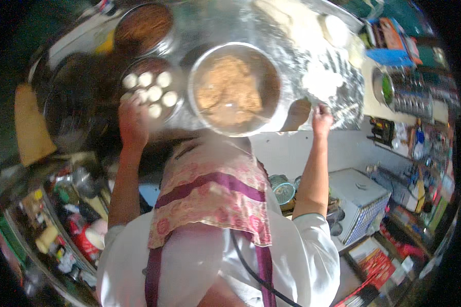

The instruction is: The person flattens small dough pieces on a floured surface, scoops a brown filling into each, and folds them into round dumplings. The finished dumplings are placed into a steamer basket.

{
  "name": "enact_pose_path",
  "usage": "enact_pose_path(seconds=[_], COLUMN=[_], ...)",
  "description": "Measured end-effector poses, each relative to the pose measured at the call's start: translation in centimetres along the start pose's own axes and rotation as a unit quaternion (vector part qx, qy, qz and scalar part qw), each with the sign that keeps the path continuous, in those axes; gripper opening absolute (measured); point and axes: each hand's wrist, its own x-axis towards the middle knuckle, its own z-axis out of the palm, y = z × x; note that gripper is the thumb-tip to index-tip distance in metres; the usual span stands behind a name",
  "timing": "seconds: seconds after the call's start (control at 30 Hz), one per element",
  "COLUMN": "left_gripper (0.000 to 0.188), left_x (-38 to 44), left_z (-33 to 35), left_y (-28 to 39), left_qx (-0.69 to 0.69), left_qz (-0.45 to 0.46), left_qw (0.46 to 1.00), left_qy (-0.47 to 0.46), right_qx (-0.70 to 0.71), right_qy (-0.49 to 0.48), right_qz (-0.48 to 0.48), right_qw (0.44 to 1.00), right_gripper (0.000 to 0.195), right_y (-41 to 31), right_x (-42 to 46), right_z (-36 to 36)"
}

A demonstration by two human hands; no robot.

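My left hand (133, 119) reaches over the near left edge of a round dark pan (173, 111), touching or hovering just above pale dough balls (155, 93); whether it holds one is hidden. Right of the pan, a large metal bowl (194, 82) contains a crumbly light-brown filling (232, 82) with a thin utensil across it. My right hand (322, 117) is at the near edge of the floured metal table (342, 119), fingers curled, just below a white floury heap (322, 82). What its fingers hold is too blurred to tell.
Another round pan (146, 27) with a brown surface stands at the back left. A long pale dough mass (284, 19) and a white round item (336, 30) lie at the back right. Beyond the table's right side are a metal container with greens (386, 88) and a blue item (390, 56).
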Motion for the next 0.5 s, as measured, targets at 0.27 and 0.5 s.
enact_pose_path(seconds=[0.27, 0.5], left_gripper=[0.024, 0.028], left_x=[-1.9, -1.8], left_z=[2.7, 2.7], left_y=[12.7, 18.2], left_qx=[-0.321, -0.419], left_qz=[-0.249, -0.286], left_qw=[0.913, 0.849], left_qy=[-0.038, -0.144], right_qx=[-0.036, -0.067], right_qy=[-0.027, -0.003], right_qz=[0.062, 0.046], right_qw=[0.997, 0.997], right_gripper=[0.036, 0.032], right_y=[3.3, 6.5], right_x=[3.3, 7.2], right_z=[1.2, 2.9])
